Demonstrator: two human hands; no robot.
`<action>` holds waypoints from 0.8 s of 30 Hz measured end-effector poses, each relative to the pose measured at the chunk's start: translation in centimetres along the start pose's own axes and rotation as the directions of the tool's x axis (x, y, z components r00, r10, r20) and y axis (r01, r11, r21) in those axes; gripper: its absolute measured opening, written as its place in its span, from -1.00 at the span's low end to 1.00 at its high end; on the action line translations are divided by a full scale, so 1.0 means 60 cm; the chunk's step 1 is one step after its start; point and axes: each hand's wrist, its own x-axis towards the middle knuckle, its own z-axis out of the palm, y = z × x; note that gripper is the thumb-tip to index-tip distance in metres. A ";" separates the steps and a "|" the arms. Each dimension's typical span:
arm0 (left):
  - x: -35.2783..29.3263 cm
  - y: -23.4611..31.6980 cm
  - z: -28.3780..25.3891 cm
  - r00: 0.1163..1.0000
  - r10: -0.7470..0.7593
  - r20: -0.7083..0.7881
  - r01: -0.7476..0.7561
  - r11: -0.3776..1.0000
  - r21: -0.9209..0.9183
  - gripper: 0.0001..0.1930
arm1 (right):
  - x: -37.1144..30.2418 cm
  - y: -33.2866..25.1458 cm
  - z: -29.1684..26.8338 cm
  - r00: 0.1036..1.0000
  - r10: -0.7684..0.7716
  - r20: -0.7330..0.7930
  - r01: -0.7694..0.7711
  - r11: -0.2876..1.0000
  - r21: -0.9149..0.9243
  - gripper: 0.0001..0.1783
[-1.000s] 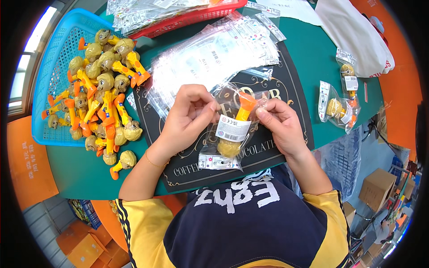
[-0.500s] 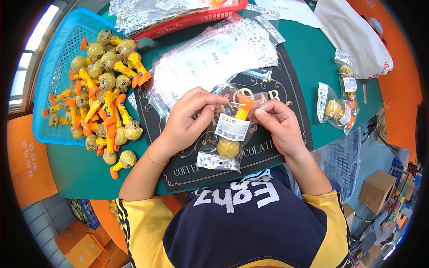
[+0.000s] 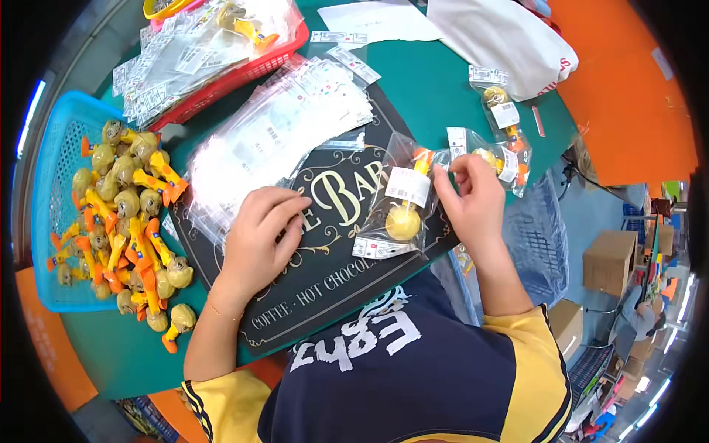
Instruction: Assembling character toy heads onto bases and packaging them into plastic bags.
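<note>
A clear plastic bag (image 3: 374, 214) holds a small toy figure (image 3: 403, 222) with a yellow-blond round head, a yellow body and orange feet, and a white label (image 3: 408, 186) shows across it. My right hand (image 3: 476, 198) pinches the bag's upper right edge between thumb and fingers. My left hand (image 3: 264, 235) is over the black printed mat (image 3: 310, 288), its fingers bent and thumb apart, with nothing visible in it. Beside it lies a spread stack of clear flat bags (image 3: 251, 140). Two bagged toy figures (image 3: 508, 114) rest on the table past my right hand.
A blue basket (image 3: 46, 184) heaped with loose toy figures (image 3: 122, 199) stands at the left, some spilling onto the green table (image 3: 111, 369). At the back are a red basket (image 3: 221, 85) of packed bags and a white cloth (image 3: 502, 44). A lined crate (image 3: 535, 244) stands below the table's right edge.
The view has swung, so the table appears turned. My left hand has let go of the bag and drawn away left. My right hand has carried the bagged figure rightward, toward the two other bagged figures.
</note>
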 end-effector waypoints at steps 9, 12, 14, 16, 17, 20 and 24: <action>0.002 0.006 0.003 0.993 0.109 0.035 -0.112 0.989 0.096 -0.72 | 0.029 -0.029 0.014 0.910 -0.205 0.360 0.336 0.875 -0.350 -0.47; -0.004 0.000 -0.004 0.992 0.108 0.065 -0.117 0.983 0.142 -0.73 | 0.058 0.003 0.004 0.915 -0.085 0.393 0.250 0.887 -0.389 -0.52; -0.006 -0.006 -0.004 0.994 0.101 0.051 -0.109 0.976 0.187 -0.74 | 0.073 0.028 -0.021 0.908 0.010 0.420 0.155 0.921 -0.357 -0.55; -0.010 -0.010 -0.009 0.998 0.060 0.002 -0.059 0.974 0.219 -0.75 | 0.082 0.075 -0.047 0.911 -0.007 0.413 0.142 0.945 -0.295 -0.55; -0.012 -0.008 -0.015 0.999 0.024 -0.021 -0.018 0.966 0.258 -0.75 | 0.086 0.091 -0.062 0.912 0.014 0.411 0.136 0.933 -0.333 -0.55; -0.011 -0.014 -0.022 0.993 -0.082 -0.080 0.099 0.966 0.237 -0.73 | 0.094 0.161 -0.118 0.914 0.125 0.386 0.041 0.918 -0.394 -0.54; -0.021 -0.022 -0.033 0.981 -0.187 -0.059 0.196 0.940 0.278 -0.64 | 0.081 0.116 -0.150 0.923 0.291 0.252 -0.016 0.681 -0.732 -0.63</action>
